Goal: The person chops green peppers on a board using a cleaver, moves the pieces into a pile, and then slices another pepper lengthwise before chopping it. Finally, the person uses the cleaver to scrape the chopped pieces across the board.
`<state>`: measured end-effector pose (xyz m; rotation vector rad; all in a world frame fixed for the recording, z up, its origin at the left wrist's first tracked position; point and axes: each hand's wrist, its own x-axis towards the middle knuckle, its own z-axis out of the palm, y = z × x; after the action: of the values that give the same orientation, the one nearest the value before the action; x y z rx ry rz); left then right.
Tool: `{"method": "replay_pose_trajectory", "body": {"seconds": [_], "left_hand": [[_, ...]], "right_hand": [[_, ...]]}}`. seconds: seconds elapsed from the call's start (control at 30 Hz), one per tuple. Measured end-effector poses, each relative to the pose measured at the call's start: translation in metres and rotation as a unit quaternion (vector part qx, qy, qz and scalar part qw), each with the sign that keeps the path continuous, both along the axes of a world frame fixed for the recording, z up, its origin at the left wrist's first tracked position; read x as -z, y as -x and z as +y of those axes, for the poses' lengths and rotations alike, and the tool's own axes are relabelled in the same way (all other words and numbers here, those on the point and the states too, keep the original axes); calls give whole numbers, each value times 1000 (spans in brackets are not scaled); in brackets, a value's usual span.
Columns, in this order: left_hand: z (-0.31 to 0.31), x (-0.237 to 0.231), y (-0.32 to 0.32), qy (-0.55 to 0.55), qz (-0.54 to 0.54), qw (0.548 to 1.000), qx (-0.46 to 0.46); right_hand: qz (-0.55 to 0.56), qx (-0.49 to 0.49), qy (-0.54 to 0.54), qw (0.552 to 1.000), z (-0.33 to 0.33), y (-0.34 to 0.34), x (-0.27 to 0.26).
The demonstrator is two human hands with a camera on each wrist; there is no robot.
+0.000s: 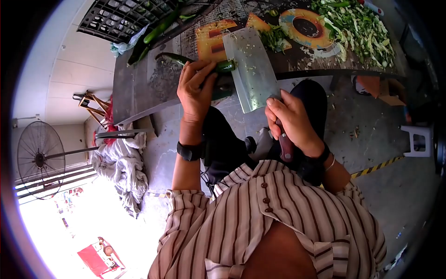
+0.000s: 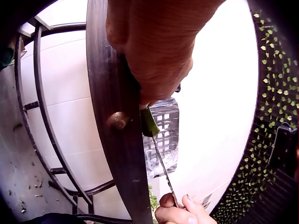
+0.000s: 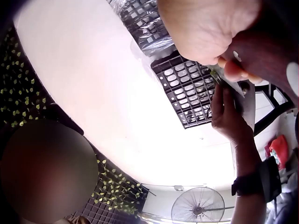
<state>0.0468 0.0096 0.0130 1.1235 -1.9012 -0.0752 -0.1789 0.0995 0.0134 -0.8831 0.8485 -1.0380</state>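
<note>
My left hand (image 1: 197,90) holds a long green chili pepper (image 1: 226,66) over the near edge of the dark table, fingers bent across it. In my right hand (image 1: 295,118) is a broad cleaver (image 1: 251,69), gripped near where the blade meets its reddish-brown handle (image 1: 286,146). The blade stands right at the pepper's right end, with green bits stuck to its face. The left wrist view shows the pepper's cut end (image 2: 149,125) beside the thin blade (image 2: 163,161). In the right wrist view, the fingers of my left hand (image 3: 226,114) are close to the blade.
A heap of chopped green pepper (image 1: 367,37) covers the table's far right, and a smaller heap (image 1: 275,38) lies behind the blade. Whole green peppers (image 1: 160,29) lie at the left beside a black plastic crate (image 1: 118,21). A white stool (image 1: 418,142) stands on the floor at right.
</note>
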Motion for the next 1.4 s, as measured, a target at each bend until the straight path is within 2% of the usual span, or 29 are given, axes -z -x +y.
{"method": "replay_pose_trajectory", "body": {"seconds": [0.37,0.43,0.63,0.77,0.9,0.97,1.17,1.27,1.33,1.4], "left_hand": [[-1,-1,1,10,-14,1000,-17],[-1,0,0,38,-33,999,-17],[-2,2,1,24,-8,1000,-14],[-3,4,1,47,-29,998,-30],[-2,6,3,47,-16,998,-49],[-2,6,4,4,-1,999,-54],[0,-9,-3,19,-69,997,-25],[-5,-27,-10,64,-119,991,-23],[-8,-33,-17,62,-193,976,-86],[-10,-34,-27,43,-210,973,-87]], "right_hand": [[23,-11,-4,1000,-3,-2,-5],[13,1,-18,1000,-2,-3,-7],[-1,13,-36,999,-10,-9,-8],[23,-18,-31,999,-3,-4,-7],[28,19,-9,999,-13,-12,-12],[33,12,-10,999,-16,-12,-12],[29,-5,-21,999,-16,-7,-16],[24,-2,-42,999,-15,-6,-13],[20,-4,-43,999,-14,-5,-12],[16,-5,-41,999,-15,-5,-13]]}}
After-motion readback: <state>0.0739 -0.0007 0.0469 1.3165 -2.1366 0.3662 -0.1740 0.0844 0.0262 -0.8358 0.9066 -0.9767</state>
